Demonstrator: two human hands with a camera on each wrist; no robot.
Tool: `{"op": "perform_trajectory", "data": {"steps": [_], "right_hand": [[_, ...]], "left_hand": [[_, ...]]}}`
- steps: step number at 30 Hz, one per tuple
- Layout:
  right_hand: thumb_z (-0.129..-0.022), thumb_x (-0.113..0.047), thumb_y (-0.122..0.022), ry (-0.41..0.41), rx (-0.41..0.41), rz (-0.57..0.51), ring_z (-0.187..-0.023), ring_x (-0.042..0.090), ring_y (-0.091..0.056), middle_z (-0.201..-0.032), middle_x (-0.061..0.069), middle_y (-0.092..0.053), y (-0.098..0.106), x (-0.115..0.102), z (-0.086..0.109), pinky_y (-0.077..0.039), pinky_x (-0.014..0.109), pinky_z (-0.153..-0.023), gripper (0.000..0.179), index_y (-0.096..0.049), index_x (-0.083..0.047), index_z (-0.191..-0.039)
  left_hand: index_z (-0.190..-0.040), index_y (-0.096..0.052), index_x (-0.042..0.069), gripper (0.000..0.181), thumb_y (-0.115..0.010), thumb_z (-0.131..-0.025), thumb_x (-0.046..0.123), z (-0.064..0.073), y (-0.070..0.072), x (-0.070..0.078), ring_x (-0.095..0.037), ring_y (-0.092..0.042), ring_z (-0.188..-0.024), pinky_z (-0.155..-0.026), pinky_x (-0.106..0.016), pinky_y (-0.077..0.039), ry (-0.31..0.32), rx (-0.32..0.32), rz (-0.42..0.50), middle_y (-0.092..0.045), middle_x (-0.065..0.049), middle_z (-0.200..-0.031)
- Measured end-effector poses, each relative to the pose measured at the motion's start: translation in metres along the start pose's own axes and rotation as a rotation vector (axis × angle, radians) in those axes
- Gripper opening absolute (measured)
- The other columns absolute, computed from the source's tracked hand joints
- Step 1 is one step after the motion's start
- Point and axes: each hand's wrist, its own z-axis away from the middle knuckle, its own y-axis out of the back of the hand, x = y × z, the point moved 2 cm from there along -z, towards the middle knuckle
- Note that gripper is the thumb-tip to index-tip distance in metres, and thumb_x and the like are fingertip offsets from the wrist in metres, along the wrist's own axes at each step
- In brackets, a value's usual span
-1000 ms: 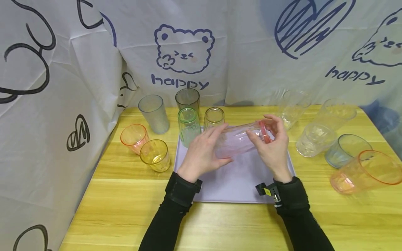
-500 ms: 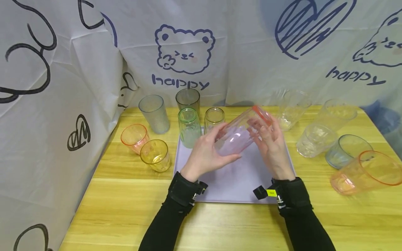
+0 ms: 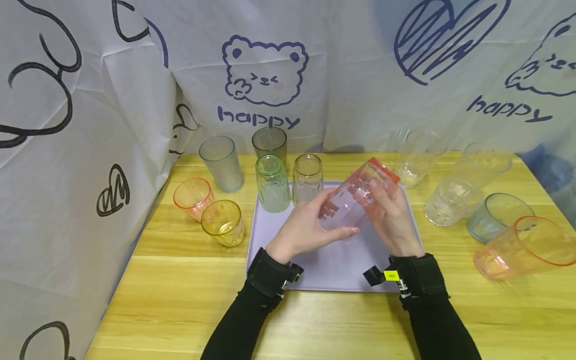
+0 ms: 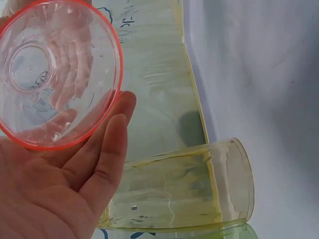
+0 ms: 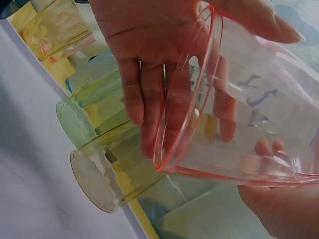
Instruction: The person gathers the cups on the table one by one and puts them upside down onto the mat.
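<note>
My two hands hold a pink-tinted clear drinking glass (image 3: 348, 202) aslant above the lilac tray (image 3: 333, 272), its red end toward the upper right. The left hand (image 3: 310, 225) grips the lower-left end between thumb and fingers. Around the red end, the right hand (image 3: 391, 217) has its thumb on the near side and fingers behind. In the left wrist view, the glass's red rim (image 4: 121, 64) faces the camera. A green glass (image 3: 273, 190) and a pale amber-tinted glass (image 3: 308, 180) stand side by side at the tray's back left.
Left of the tray stand a yellow glass (image 3: 222, 225), an orange-red glass (image 3: 193, 200) and a frosted blue-grey glass (image 3: 222, 167). A dark glass (image 3: 270, 142) is behind the green one. Several clear glasses, a blue glass (image 3: 497, 217) and an orange glass (image 3: 517, 252) stand at right.
The pink glass has swung from nearly level to a steeper slant. My right hand has turned, its fingers now behind the glass. My left hand has shifted slightly right.
</note>
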Motion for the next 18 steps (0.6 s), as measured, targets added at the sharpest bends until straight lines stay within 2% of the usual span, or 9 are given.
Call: {"op": "perform_trajectory", "data": {"steps": [4, 10, 18], "right_hand": [[-0.102, -0.025, -0.06, 0.004, 0.007, 0.011, -0.119, 0.011, -0.061, -0.126, -0.004, -0.064, -0.0005, 0.0006, 0.0004, -0.052, 0.027, -0.103, 0.038, -0.05, -0.018, -0.137], [-0.1, -0.018, -0.061, 0.005, 0.017, 0.0, -0.118, 0.011, -0.063, -0.124, -0.005, -0.066, -0.0008, 0.0015, -0.0003, -0.052, 0.028, -0.105, 0.038, -0.05, -0.019, -0.137], [-0.101, -0.012, -0.057, -0.003, 0.037, 0.067, -0.114, 0.008, -0.063, -0.122, -0.008, -0.067, -0.0026, 0.0042, -0.0003, -0.053, 0.025, -0.101, 0.038, -0.048, -0.021, -0.137]], "left_hand": [[-0.151, -0.042, 0.019, 0.088, -0.079, -0.081, 0.055, 0.0008, 0.001, 0.0006, -0.025, -0.069, -0.109, -0.084, -0.033, -0.058, 0.014, -0.023, -0.034, -0.07, -0.013, -0.125], [-0.152, -0.04, 0.023, 0.089, -0.077, -0.08, 0.06, 0.0017, 0.0032, 0.0015, -0.017, -0.068, -0.104, -0.08, -0.029, -0.057, 0.025, -0.055, -0.088, -0.072, -0.007, -0.119], [-0.153, -0.038, 0.023, 0.09, -0.075, -0.081, 0.063, 0.0036, 0.0062, -0.0015, -0.015, -0.068, -0.102, -0.08, -0.031, -0.057, 0.038, -0.072, -0.144, -0.071, -0.005, -0.121]]}}
